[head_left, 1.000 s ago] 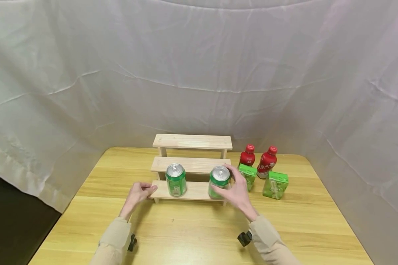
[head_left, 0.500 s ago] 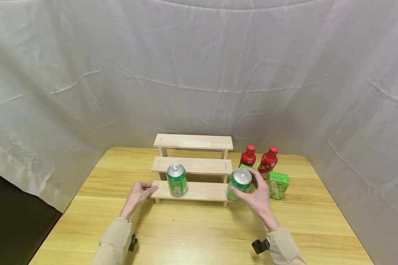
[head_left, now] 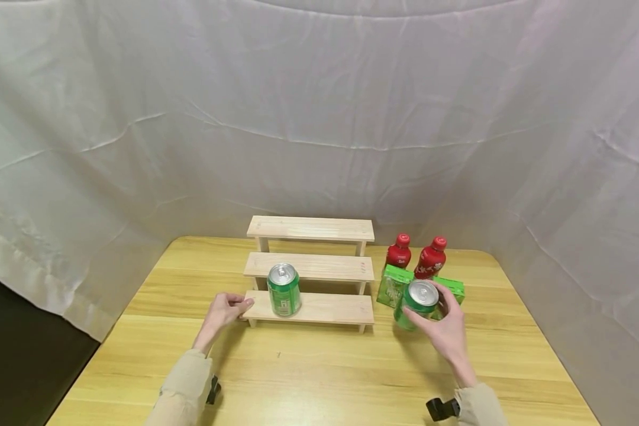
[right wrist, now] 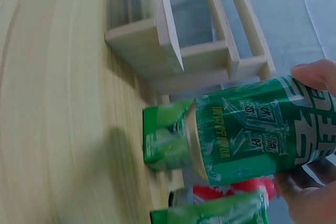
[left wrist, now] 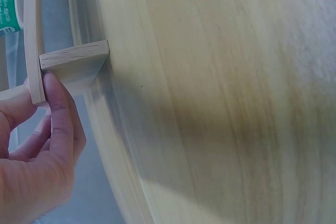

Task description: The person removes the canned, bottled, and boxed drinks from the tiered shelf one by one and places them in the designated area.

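My right hand (head_left: 447,327) grips a green drink can (right wrist: 252,129) round its upper part, thumb on one side and fingers on the other. The can is held above the table, in front of two green juice cartons (head_left: 394,286). With thumb and fingers, my left hand (head_left: 223,310) pinches the left end of the lowest step of a three-tier wooden shelf (head_left: 330,306); the left wrist view shows the fingers (left wrist: 60,114) under the board. A second green can (head_left: 284,291) stands upright on that lowest step, left of its middle.
Two red bottles (head_left: 431,258) stand behind the cartons at the right of the wooden table (head_left: 309,367). The middle and top tiers (head_left: 309,228) rise behind the lowest step. A pale curtain (head_left: 319,118) hangs round the back and sides.
My right hand has lifted the can off the right end of the lowest step and carried it rightward, in front of the cartons. The left hand keeps its place.
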Tool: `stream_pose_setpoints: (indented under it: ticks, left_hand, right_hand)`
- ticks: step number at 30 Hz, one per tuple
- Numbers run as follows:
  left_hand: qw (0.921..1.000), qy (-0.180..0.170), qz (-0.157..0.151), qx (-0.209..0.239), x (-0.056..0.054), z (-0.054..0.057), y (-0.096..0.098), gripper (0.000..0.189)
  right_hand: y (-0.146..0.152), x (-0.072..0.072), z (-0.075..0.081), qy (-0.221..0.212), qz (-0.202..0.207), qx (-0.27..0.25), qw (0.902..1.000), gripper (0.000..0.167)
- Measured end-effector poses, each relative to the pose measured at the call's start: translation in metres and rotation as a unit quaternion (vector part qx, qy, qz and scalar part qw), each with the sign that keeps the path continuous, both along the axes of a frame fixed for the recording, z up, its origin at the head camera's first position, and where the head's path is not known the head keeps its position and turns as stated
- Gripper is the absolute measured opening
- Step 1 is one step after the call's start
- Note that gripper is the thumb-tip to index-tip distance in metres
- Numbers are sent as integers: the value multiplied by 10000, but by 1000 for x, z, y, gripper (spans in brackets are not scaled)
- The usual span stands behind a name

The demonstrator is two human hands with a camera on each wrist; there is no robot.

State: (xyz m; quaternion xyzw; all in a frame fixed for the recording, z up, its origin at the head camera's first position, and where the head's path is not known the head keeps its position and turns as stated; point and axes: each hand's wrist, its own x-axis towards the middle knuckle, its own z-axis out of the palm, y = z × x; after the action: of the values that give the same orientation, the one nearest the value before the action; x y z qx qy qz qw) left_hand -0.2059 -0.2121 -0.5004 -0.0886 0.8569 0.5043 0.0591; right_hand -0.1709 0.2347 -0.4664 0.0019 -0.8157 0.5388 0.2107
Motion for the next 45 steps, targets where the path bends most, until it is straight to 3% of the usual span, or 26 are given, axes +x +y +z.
stream_pose_setpoints:
  ticks: [5, 20, 28, 45]
  left_hand:
    - [10000, 3, -14, -14, 1, 1, 0, 44]
    - [10000, 41, -49, -22, 2, 2, 2, 43]
    - [10000, 28, -58, -13, 2, 3, 3, 44]
    - [10000, 64, -54, -22, 2, 2, 1, 40]
  right_hand:
    - [13, 3, -2, -157, -75, -68, 9998, 78]
    - [47, 14, -10, -1250, -366, 67, 9915, 84]
    - [55, 15, -13, -1405, -563, 307, 9880, 81]
    - [60, 12, -24, -1248, -215, 884, 9880, 80]
